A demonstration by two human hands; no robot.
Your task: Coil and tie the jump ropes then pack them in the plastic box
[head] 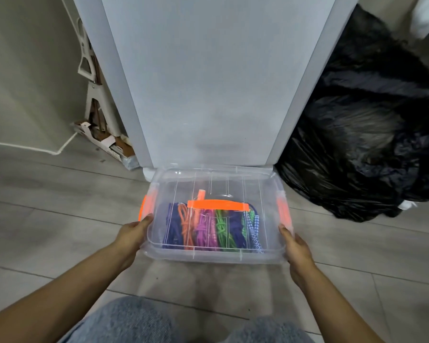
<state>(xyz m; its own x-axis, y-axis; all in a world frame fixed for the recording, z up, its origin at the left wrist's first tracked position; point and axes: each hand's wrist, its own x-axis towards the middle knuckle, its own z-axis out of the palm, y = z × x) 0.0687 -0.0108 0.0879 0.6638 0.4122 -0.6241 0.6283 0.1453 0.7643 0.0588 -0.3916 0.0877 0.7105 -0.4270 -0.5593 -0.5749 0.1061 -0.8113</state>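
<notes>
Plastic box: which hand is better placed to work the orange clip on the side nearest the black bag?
Right hand, likely: its fingers rest on the plastic box end just below that orange clip, while the left hand grips the opposite end.

Clear glossy plastic box (216,256); crinkled shiny black plastic bag (364,134); matt grey wood-look floor (47,219); denim knees (134,320)
</notes>
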